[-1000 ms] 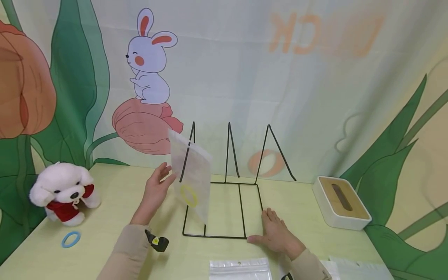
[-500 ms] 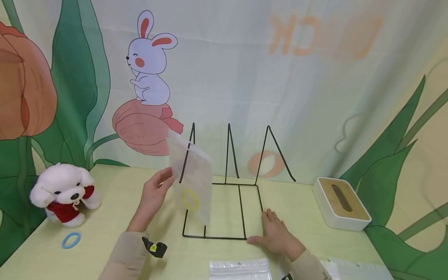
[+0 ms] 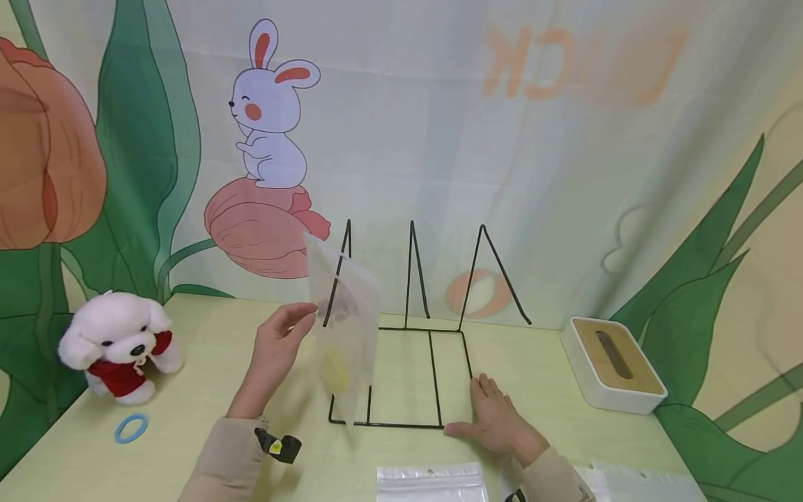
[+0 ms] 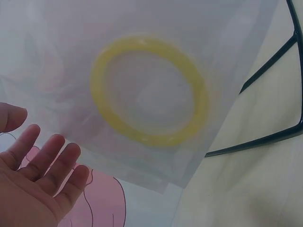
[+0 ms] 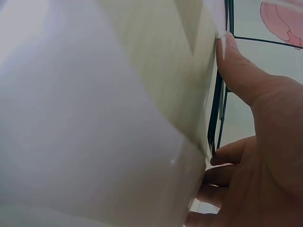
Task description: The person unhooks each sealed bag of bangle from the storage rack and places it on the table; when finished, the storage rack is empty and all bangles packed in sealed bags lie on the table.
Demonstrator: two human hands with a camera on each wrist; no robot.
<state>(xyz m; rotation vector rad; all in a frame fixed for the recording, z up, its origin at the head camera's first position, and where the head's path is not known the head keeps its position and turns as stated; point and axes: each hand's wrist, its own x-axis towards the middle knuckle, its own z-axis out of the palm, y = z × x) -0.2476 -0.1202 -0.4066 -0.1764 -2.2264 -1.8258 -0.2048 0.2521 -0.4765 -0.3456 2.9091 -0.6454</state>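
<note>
Yellow is glowing softly here, the ring [image 4: 201, 101] tinting a milky-white, see-through bag [image 4: 227, 56], while the rack [image 3: 408, 425] is showing solid black against the pale yellow table [image 3: 533, 373]. The plush dog [image 3: 118, 341] is wearing red over white fur, the hoop [image 3: 118, 434] is flashing light blue, and beige is covering both sleeves [image 3: 221, 457]! The curtain [image 3: 408, 139] is blooming with orange and pink tulips [image 3: 63, 153], green leaves [image 3: 134, 139] and a white rabbit [image 3: 270, 108].

Diffuse light fills the head view, with faint shadows on the worktop [image 3: 213, 355] and the yellow ring [image 3: 335, 369] blurred. The left wrist view is dimmer, hazier; in the right wrist view, glare whitens the frame's upper left, across an unfocused pale sheet [image 5: 94, 123].
</note>
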